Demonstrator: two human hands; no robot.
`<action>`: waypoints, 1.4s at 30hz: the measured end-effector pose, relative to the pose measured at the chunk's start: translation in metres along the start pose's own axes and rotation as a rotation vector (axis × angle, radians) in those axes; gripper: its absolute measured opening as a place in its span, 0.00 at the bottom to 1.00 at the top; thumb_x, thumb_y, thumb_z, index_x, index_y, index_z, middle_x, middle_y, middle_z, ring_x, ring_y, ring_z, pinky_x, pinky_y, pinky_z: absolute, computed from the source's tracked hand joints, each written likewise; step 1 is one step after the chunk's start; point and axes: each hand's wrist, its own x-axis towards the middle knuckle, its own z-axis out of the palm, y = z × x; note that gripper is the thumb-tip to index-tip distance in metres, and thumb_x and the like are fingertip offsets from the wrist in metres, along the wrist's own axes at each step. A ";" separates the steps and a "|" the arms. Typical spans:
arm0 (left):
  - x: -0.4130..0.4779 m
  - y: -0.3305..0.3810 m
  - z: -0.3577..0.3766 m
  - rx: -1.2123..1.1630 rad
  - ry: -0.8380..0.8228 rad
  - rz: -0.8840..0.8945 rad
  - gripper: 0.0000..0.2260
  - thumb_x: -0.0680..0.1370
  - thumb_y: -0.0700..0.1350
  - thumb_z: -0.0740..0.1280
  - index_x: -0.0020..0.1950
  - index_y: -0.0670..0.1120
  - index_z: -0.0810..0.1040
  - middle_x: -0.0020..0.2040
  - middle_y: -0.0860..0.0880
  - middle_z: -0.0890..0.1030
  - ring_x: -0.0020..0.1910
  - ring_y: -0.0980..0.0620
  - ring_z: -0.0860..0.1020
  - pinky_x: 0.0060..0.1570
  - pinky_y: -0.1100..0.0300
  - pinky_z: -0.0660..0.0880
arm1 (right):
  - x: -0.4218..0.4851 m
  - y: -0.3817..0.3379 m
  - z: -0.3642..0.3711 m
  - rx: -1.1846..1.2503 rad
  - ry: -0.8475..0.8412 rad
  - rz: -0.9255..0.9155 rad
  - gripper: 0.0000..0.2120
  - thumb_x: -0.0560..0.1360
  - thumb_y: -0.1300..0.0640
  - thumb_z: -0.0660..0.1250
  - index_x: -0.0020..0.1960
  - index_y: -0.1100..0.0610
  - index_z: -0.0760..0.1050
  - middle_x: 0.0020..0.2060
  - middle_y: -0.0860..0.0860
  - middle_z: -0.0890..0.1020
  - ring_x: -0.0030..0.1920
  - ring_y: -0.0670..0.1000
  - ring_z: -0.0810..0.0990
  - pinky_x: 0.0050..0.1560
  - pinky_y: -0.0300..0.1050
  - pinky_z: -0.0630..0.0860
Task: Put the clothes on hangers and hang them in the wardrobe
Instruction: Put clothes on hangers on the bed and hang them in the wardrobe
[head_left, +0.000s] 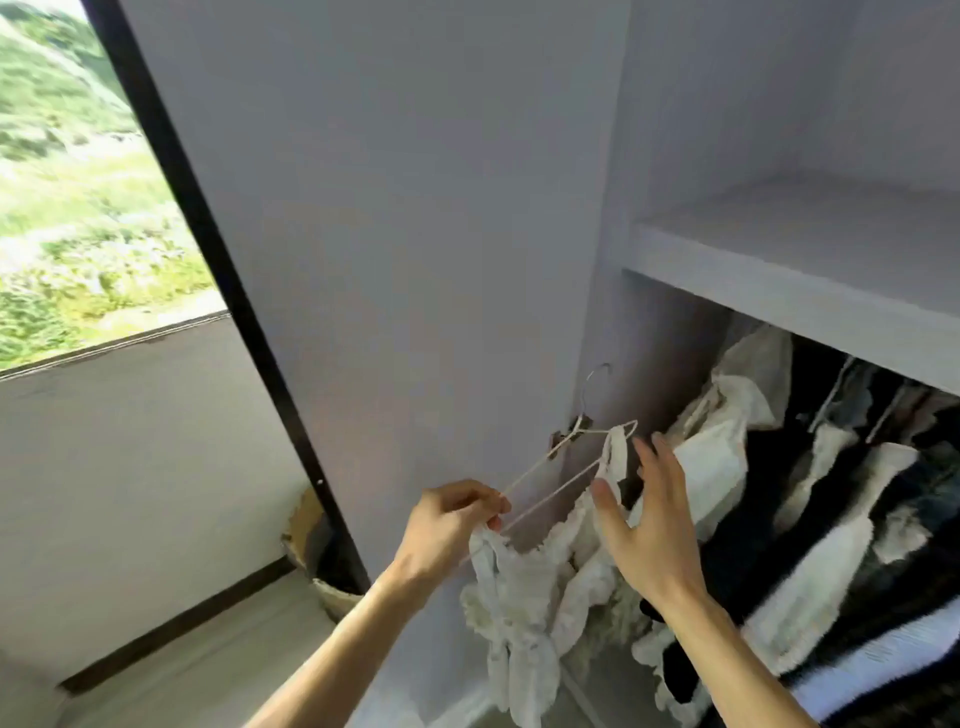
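A thin white wire hanger (563, 470) is held tilted in front of the open wardrobe, its hook up near the door's edge. A white ruffled garment (524, 587) hangs from it by its straps, one strap over the hanger's far end. My left hand (452, 525) pinches the hanger's near end together with the other strap. My right hand (644, 514) is spread with straight fingers just right of the far strap; whether it touches the cloth is unclear.
The open wardrobe door (395, 234) stands to the left. A shelf (795, 270) runs above several white and dark clothes (841, 499) hanging inside. A window (78, 182) and a woven basket (332, 577) are at the left.
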 end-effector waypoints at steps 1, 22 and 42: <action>-0.018 -0.006 -0.011 0.012 0.018 -0.013 0.07 0.78 0.39 0.67 0.43 0.43 0.85 0.35 0.51 0.81 0.22 0.62 0.70 0.24 0.70 0.63 | -0.006 -0.008 0.010 0.046 -0.036 -0.055 0.37 0.77 0.33 0.58 0.79 0.50 0.57 0.79 0.45 0.52 0.78 0.47 0.55 0.73 0.56 0.68; -0.391 -0.085 -0.195 -0.003 0.844 -0.272 0.07 0.80 0.36 0.66 0.48 0.33 0.82 0.34 0.48 0.80 0.20 0.63 0.70 0.24 0.74 0.63 | -0.223 -0.271 0.216 0.436 -0.760 -0.745 0.18 0.76 0.35 0.60 0.53 0.48 0.75 0.50 0.45 0.77 0.50 0.51 0.75 0.53 0.45 0.69; -0.515 -0.123 -0.321 0.523 1.574 -0.475 0.10 0.83 0.55 0.59 0.54 0.53 0.76 0.44 0.52 0.76 0.44 0.52 0.76 0.44 0.54 0.74 | -0.383 -0.521 0.296 0.522 -0.891 -1.132 0.21 0.75 0.31 0.59 0.55 0.45 0.76 0.53 0.49 0.79 0.52 0.57 0.74 0.53 0.45 0.65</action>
